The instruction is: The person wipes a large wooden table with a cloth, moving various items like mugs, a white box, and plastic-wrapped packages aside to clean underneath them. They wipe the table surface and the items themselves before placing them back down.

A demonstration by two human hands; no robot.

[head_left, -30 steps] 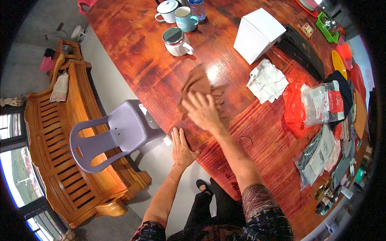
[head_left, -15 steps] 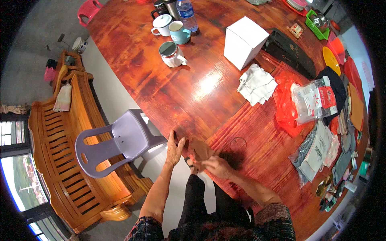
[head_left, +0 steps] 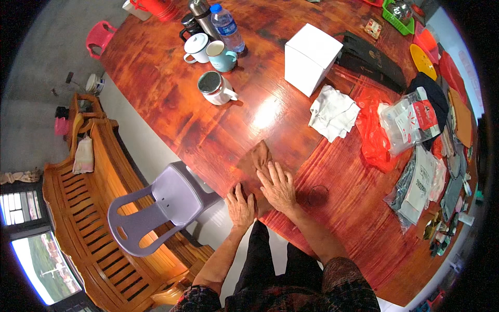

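Observation:
A thin, sheer brown piece of cloth [head_left: 256, 155] lies on the red-brown wooden table near its front edge, with a fold at its far end; its exact kind is unclear. My right hand [head_left: 278, 191] rests on it with the palm down and the fingers spread. At the table's edge, my left hand [head_left: 240, 208] presses down beside the cloth's near part, fingers stretched out. The right hand covers some of the cloth. A small thin dark ring [head_left: 318, 196] shows on the tabletop to the right of my right hand.
Ahead stand a lidded mug [head_left: 214, 88], a blue mug [head_left: 222, 56], a water bottle [head_left: 228, 30] and a white box [head_left: 312, 60]. Rightward lie a white cloth [head_left: 334, 113], a red plastic bag [head_left: 373, 138] and clear packaging [head_left: 408, 122]. A purple chair [head_left: 176, 192] touches the left edge.
Both hands have moved forward from the table's edge onto the tabletop. My right hand has gone from closed fingers to spread ones, and the brown cloth now lies flatter and farther in.

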